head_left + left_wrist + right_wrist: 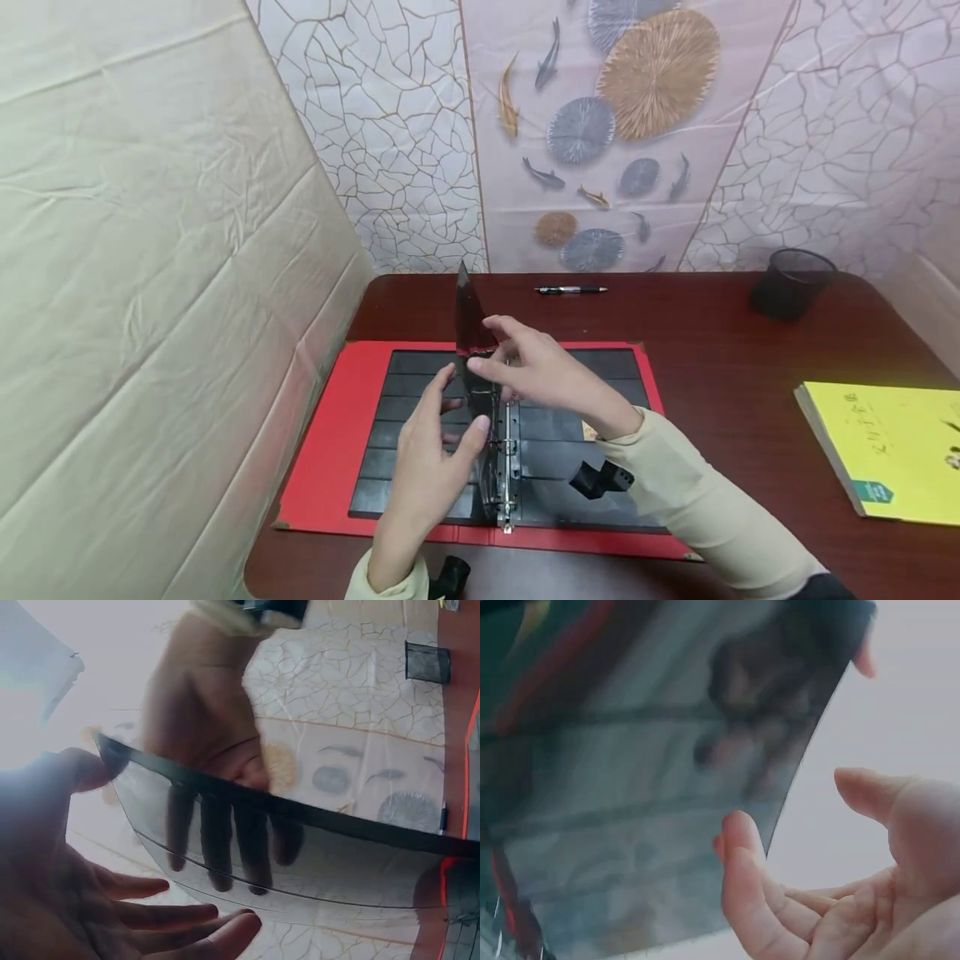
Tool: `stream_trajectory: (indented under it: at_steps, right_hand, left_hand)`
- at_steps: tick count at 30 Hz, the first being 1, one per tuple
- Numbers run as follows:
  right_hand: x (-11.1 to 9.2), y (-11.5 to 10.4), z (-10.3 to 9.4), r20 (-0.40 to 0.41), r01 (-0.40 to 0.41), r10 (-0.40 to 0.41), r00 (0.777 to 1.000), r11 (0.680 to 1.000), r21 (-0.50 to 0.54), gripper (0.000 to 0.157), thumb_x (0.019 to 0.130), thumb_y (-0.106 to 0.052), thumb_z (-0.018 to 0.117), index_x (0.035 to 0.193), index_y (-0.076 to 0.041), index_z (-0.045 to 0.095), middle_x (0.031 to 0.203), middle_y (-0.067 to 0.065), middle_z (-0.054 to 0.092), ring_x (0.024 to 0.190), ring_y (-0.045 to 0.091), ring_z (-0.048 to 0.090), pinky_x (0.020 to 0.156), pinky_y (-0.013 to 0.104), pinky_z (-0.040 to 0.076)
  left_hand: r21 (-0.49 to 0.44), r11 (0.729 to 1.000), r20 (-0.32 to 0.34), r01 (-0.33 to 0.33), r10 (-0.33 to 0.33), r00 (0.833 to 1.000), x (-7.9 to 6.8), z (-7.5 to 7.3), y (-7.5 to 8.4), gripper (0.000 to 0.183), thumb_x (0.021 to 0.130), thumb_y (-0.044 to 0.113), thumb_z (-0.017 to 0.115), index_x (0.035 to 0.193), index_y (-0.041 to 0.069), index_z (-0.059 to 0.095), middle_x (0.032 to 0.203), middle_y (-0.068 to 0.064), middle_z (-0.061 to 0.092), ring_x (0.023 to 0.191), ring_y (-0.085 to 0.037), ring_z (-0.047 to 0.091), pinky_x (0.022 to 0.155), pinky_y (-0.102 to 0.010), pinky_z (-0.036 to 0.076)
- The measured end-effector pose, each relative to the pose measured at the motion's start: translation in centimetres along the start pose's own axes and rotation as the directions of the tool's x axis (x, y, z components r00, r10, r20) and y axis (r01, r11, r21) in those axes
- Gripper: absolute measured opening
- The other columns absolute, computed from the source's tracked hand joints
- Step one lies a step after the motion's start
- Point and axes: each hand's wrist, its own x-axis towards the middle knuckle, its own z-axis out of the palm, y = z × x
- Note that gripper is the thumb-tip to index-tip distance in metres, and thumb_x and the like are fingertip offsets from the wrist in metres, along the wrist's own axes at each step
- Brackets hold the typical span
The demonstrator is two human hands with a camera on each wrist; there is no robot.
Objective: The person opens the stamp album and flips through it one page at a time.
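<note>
A red ring binder (311, 467) lies spread on the table, with black pocketed pages on both sides of its metal rings (508, 492). One glossy black page (471, 321) stands nearly upright above the rings. My left hand (431, 462) is on its left, fingers extended; in the left wrist view the thumb (90, 769) meets the page's corner. On the other side is my right hand (543, 371), its thumb apart from its loosely bent fingers. Fingertips (739, 829) of that hand are at the page's edge in the right wrist view; whether they press it I cannot tell.
A pen (572, 290) lies behind the binder. At the back right stands a black mesh cup (787, 287), and a yellow book (892, 450) lies at the right. A pale fabric wall (187, 333) rises close on the left.
</note>
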Motion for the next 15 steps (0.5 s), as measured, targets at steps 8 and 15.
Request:
stream_trajectory:
  at_steps: [8,15]
  right_hand:
    - [-0.4,5.0,-2.1,-0.136,-0.032,0.030,0.990,0.999,-0.016,0.071,0.101,-0.028,0.064,0.157,-0.003,0.028,0.117,0.016,0.064,0.080,0.018,0.069,0.073,0.041,0.058]
    - [-0.6,8.9,-3.7,-0.216,-0.006,-0.028,0.976,0.988,-0.157,0.055,0.102,-0.031,0.063,0.145,-0.002,0.047,0.125,0.015,0.064,0.103,0.028,0.067,0.080,0.044,0.054]
  left_hand:
    - [-0.001,0.975,-0.202,-0.224,0.219,0.955,-0.6,-1.2,-0.8,0.035,0.094,0.001,0.066,0.129,0.004,0.067,0.127,-0.013,0.068,0.090,-0.022,0.074,0.064,-0.033,0.059]
    - [0.031,0.976,-0.180,-0.215,0.217,0.959,-0.9,-1.4,-0.7,0.027,0.097,0.001,0.061,0.122,0.004,0.071,0.131,-0.012,0.066,0.089,-0.021,0.072,0.063,-0.033,0.059]
